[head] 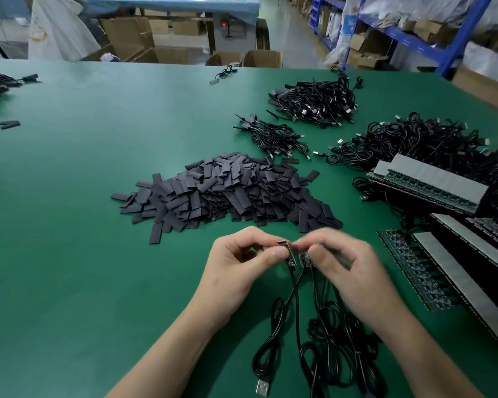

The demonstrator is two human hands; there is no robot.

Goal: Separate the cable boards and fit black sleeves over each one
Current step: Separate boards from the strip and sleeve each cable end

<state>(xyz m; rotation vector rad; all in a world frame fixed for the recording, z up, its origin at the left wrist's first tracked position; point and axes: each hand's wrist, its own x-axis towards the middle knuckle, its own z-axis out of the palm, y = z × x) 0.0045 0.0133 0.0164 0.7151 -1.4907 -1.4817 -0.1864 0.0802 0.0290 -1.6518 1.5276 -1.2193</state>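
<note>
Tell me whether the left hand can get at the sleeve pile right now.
Probably yes. The sleeve pile lies just beyond the left hand on bare table, with nothing between. But its fingers pinch a board, so it would have to free them first.

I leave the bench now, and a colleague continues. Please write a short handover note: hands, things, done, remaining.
Left hand pinches one small board; right hand, blurred, grips the neighbouring boards.
Their cables trail on the green table.
No held board wears a sleeve.
Sleeve pile lies just beyond the hands; unseparated board strips lie at right.
The cable bundle behind the pile seems already sleeved.
Left: finish separating, sleeve each board, continue with strips.
</note>
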